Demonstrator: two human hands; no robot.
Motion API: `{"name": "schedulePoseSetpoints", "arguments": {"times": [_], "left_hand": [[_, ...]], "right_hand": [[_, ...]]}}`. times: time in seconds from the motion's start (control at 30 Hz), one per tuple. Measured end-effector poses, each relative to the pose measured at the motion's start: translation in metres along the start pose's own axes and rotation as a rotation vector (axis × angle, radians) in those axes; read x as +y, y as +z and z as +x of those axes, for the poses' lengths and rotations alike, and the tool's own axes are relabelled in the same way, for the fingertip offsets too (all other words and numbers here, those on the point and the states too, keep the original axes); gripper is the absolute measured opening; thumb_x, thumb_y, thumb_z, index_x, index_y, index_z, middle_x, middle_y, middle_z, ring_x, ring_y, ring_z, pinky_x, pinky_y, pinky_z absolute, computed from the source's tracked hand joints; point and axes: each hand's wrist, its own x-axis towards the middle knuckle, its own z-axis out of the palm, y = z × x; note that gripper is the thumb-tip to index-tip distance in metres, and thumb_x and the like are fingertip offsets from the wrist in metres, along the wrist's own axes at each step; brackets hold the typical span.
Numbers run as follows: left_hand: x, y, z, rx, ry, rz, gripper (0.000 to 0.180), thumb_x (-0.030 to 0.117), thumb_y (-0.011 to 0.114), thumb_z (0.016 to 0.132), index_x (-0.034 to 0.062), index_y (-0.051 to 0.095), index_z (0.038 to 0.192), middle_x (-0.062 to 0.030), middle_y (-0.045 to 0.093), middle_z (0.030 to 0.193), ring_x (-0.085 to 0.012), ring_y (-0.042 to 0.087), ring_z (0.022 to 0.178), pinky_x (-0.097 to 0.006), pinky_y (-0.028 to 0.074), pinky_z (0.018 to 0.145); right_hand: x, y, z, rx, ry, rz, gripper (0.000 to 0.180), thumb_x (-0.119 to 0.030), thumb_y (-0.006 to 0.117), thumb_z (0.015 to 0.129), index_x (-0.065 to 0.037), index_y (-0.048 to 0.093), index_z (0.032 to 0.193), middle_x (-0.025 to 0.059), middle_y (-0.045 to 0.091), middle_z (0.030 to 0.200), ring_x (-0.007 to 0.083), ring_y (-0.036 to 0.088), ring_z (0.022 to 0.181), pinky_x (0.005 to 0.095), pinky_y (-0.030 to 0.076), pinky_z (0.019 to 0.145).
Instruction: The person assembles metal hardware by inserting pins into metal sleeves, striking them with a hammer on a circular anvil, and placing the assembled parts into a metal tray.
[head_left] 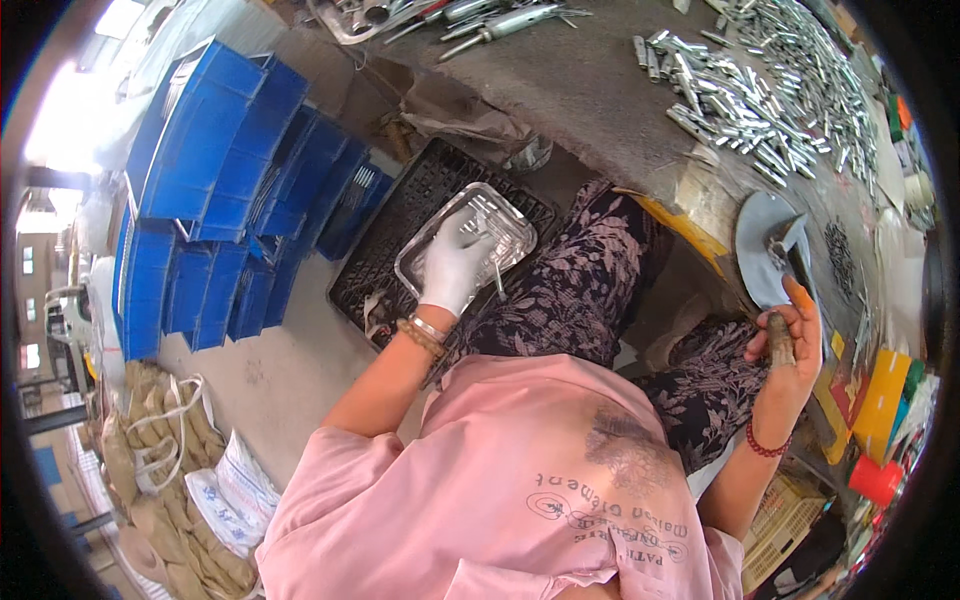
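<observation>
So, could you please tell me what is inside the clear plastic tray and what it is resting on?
The clear tray sits on a black slatted crate. The gloved left hand reaches into it and covers much of its floor; a few thin metal pieces show beside the hand, the rest is hidden.

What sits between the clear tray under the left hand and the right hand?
Head view: the person's lap in dark floral trousers lies between the clear tray and right hand.
</observation>
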Motion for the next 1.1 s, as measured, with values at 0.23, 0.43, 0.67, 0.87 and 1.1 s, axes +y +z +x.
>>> {"name": "schedulePoseSetpoints", "arguments": {"times": [0.23, 0.43, 0.67, 0.87, 1.1], "left_hand": [[-0.220, -0.037, 0.037, 0.214, -0.333, 0.142, 0.058, 0.018, 0.085, 0.089, 0.0009, 0.069, 0.141, -0.0211, 0.078, 0.128, -0.0327, 0.076, 0.116, -0.041, 0.058, 0.100], [-0.203, -0.011, 0.067, 0.219, -0.300, 0.071, 0.058, 0.020, 0.087, 0.091, -0.0035, 0.068, 0.141, -0.0233, 0.077, 0.126, -0.0349, 0.075, 0.113, -0.042, 0.057, 0.099], [-0.183, -0.003, 0.057, 0.350, -0.050, 0.139, 0.054, 0.028, 0.086, 0.090, -0.0005, 0.071, 0.133, -0.0274, 0.075, 0.131, -0.0421, 0.069, 0.125, -0.047, 0.050, 0.112], [-0.024, -0.035, 0.067, 0.508, 0.309, 0.074, 0.021, 0.016, 0.072, 0.107, -0.0017, 0.075, 0.116, -0.0105, 0.078, 0.103, -0.0178, 0.068, 0.088, -0.035, 0.058, 0.084], [0.217, 0.036, 0.045, -0.088, 1.144, 0.182, 0.014, 0.005, 0.076, 0.097, 0.0024, 0.076, 0.111, -0.0111, 0.073, 0.108, -0.0252, 0.072, 0.100, -0.036, 0.057, 0.090]], "right_hand": [[0.006, 0.006, 0.004, 0.000, 0.011, -0.057, 0.045, 0.001, 0.059, 0.105, -0.004, 0.065, 0.149, 0.0029, 0.072, 0.109, 0.0060, 0.063, 0.073, 0.0221, 0.052, 0.062], [0.006, 0.002, 0.005, 0.022, 0.006, -0.022, 0.045, 0.000, 0.061, 0.105, -0.004, 0.065, 0.149, 0.0026, 0.072, 0.109, 0.0058, 0.062, 0.072, 0.0217, 0.051, 0.061], [0.006, 0.003, 0.002, 0.015, 0.013, -0.030, 0.045, 0.003, 0.059, 0.104, -0.004, 0.066, 0.148, 0.0031, 0.072, 0.108, 0.0062, 0.063, 0.073, 0.0216, 0.052, 0.063], [-0.016, 0.015, 0.000, -0.043, 0.138, 0.063, 0.046, 0.011, 0.061, 0.099, -0.005, 0.068, 0.142, 0.0011, 0.069, 0.104, 0.0055, 0.064, 0.075, 0.0210, 0.054, 0.065], [-0.014, 0.007, -0.005, -0.061, 0.076, 0.110, 0.043, 0.009, 0.061, 0.099, -0.006, 0.070, 0.138, 0.0017, 0.071, 0.103, 0.0072, 0.067, 0.086, 0.0229, 0.058, 0.074]]}}
